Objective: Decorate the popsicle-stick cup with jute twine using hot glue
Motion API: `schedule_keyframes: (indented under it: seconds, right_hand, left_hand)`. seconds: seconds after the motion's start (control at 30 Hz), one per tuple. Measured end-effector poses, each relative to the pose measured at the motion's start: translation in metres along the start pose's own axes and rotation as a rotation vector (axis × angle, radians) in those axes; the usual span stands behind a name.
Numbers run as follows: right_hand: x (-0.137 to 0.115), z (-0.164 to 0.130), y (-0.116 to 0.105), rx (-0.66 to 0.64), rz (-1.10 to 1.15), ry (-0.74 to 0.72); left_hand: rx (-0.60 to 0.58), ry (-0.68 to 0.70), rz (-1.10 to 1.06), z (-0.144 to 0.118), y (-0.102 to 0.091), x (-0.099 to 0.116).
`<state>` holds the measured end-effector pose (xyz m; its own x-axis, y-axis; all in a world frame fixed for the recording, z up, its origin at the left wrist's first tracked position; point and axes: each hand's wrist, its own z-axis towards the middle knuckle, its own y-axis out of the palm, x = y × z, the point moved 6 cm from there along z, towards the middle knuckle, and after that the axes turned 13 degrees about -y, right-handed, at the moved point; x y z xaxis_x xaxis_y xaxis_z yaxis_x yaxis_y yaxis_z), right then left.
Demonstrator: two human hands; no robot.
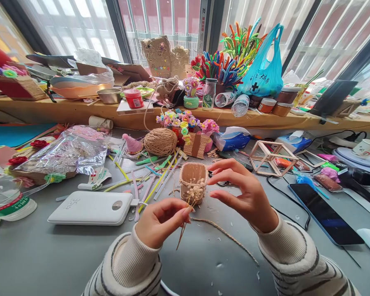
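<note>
My left hand (166, 220) pinches the thin stems of a small bunch of pale dried flowers (195, 191). The stem ends hang below my fingers. My right hand (240, 191) is raised just to the right of the bunch, with its fingers apart and nothing in them. Behind the flowers stands a small tan box (193, 172) with a braided rim; its lower front is partly hidden by the bunch. A length of twine (228, 236) lies on the grey table, running from near my left hand toward the right.
A white power bank (91, 207) lies at left, a phone (325, 213) at right. Behind are a ball of twine (160, 141), scattered straws, a wooden stick frame (273, 158) and a blue tissue pack (233, 138). A crowded ledge (117, 115) runs below the windows.
</note>
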<state>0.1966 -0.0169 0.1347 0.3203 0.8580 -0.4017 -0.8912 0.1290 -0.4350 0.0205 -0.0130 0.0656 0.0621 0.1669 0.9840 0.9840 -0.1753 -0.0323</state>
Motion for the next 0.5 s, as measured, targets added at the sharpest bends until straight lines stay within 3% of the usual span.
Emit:
schedule_keyframes:
  seconds: [0.1, 0.13, 0.23, 0.27, 0.3, 0.4, 0.5]
  right_hand:
    - [-0.022, 0.001, -0.001, 0.155, -0.008, -0.070]
    - [-0.031, 0.001, 0.010, 0.129, 0.005, -0.112]
    - [-0.064, -0.003, 0.066, -0.060, 0.044, -0.315]
    - [-0.075, -0.006, 0.085, -0.063, -0.001, -0.422]
    - [-0.083, -0.009, 0.103, -0.067, -0.083, -0.499]
    - [-0.088, -0.012, 0.144, -0.088, -0.375, -0.503]
    - [-0.094, -0.016, 0.166, -0.173, -0.392, -0.607]
  left_hand:
    - [0.178, 0.077, 0.056, 0.008, -0.020, 0.008]
    - [0.252, 0.107, 0.051, 0.011, -0.027, 0.011]
    - [0.428, 0.194, 0.014, 0.025, -0.043, 0.020]
    - [0.453, 0.214, -0.010, 0.031, -0.046, 0.022]
    - [0.454, 0.225, -0.051, 0.038, -0.047, 0.023]
    - [0.398, 0.196, -0.163, 0.058, -0.047, 0.024]
    - [0.377, 0.168, -0.233, 0.071, -0.049, 0.025]
